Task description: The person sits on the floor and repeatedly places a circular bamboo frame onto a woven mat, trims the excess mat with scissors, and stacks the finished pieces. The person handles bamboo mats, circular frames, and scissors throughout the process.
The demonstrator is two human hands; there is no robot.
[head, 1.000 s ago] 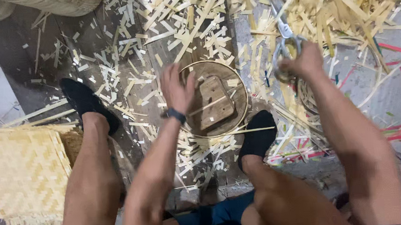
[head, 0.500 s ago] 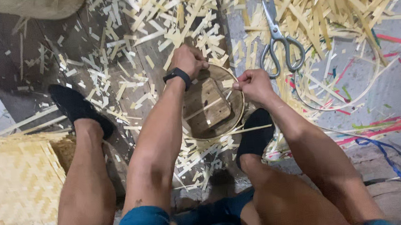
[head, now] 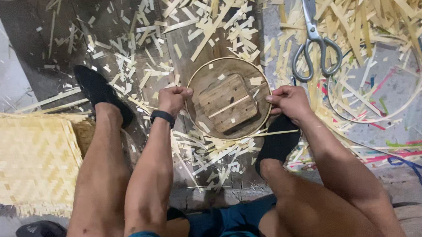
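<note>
Down between the knees, both hands grasp a thin bamboo hoop (head: pixel 203 71) that lies flat on the floor: the left hand (head: pixel 173 99) is clenched on its left rim, fingers curled over the strip, and the right hand (head: pixel 288 101) pinches the opposite rim with fingertips pressed together on it. Inside the hoop, between the two grips, lies a small square wooden block (head: pixel 229 102) with a bamboo sliver across it. A black wristband (head: pixel 162 118) sits just behind the left grip. Just below the right grip is a black-socked foot (head: pixel 276 141), touching the hoop's lower edge; another black-socked foot (head: pixel 98 91) lies to the outer side of the left grip, well apart from the hoop. Beyond the right grip, up and slightly outward, grey-handled scissors (head: pixel 314 44) rest on a litter of bamboo strips (head: pixel 205 16) that spreads over the floor all round both grips. Far out past the left grip sits a woven bamboo mat (head: pixel 28 159).
</note>
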